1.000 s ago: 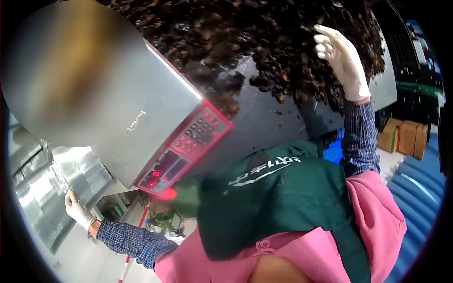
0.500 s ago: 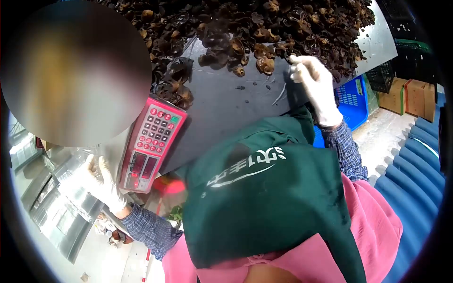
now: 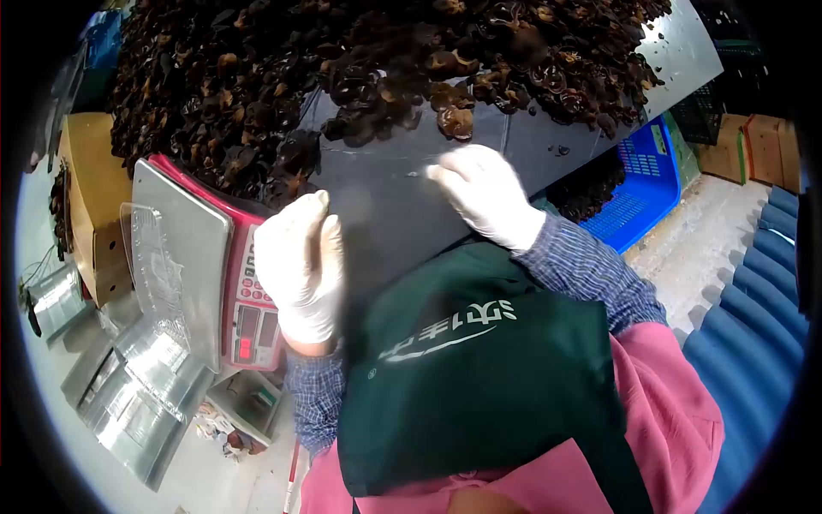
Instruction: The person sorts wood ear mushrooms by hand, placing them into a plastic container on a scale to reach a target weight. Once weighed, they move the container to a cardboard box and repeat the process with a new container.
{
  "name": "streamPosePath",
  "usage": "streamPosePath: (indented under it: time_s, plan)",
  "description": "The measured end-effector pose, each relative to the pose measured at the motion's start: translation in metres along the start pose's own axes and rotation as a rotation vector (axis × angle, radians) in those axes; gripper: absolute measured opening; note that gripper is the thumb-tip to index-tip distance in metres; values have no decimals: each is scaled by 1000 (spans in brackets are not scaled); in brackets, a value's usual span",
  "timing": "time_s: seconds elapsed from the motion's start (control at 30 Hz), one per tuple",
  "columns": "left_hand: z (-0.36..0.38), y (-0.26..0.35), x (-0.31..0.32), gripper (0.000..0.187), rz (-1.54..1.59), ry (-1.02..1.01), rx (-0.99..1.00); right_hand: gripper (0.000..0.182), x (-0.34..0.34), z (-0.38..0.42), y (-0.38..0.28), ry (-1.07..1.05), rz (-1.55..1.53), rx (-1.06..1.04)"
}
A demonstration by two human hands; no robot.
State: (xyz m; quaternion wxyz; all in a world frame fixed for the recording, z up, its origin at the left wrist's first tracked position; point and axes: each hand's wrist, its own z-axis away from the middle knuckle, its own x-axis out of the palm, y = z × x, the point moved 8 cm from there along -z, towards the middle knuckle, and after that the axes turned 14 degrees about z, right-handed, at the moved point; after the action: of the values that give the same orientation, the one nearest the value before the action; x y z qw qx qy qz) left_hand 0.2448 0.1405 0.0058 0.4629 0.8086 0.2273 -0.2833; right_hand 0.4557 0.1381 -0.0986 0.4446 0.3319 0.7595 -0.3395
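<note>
My left hand [image 3: 301,272], in a white glove, is raised over the right edge of the red scale [image 3: 248,321]. A gap shows between its thumb and fingers, and nothing is in it. My right hand [image 3: 490,199], gloved too, is over the dark table [image 3: 377,193], palm down. Its fingers are curled in close to the thumb; what they hold, if anything, is hidden. Beyond both hands lies a big heap of dark brown wood ear mushrooms [image 3: 223,94]. A lighter brown mushroom [image 3: 455,123] lies at the heap's near edge, just above my right hand.
A clear plastic tray [image 3: 158,265] stands tilted on the scale's metal plate [image 3: 201,257]. Left of it is a cardboard box [image 3: 90,206]. Below the table's right edge sits a blue basket [image 3: 655,184] with dark mushrooms inside. Stacked clear trays [image 3: 128,385] are at lower left.
My left hand has come from left of the scale to its right edge. My right hand has moved left and nearer my apron, away from the heap. The plastic tray now shows on the scale.
</note>
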Motion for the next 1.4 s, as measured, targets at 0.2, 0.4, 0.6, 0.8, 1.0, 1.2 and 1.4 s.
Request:
streamPosePath:
  time_s: [0.2,0.4,0.6,0.8,1.0,1.2,1.4]
  plan:
    - [14,-18,41,27,139,-53,-41,25,-104,99,82,-119,553,330]
    - [-4,-27,70,27,248,-12,-86,35,-107,37,56,44,312,338]
    - [-46,-35,69,34,261,100,-52,46,-13,-46,29,82,140,143]
    - [-49,-52,74,33,282,151,-90,25,-38,36,48,-107,32,105]
    - [-64,-48,94,38,181,162,-13,27,-112,148,109,-421,717,496]
    - [-67,-56,132,33,-32,54,36,30,-117,56,77,56,249,340]
    - [-72,-77,111,31,594,19,-310,53,27,-31,-62,-273,-103,-184]
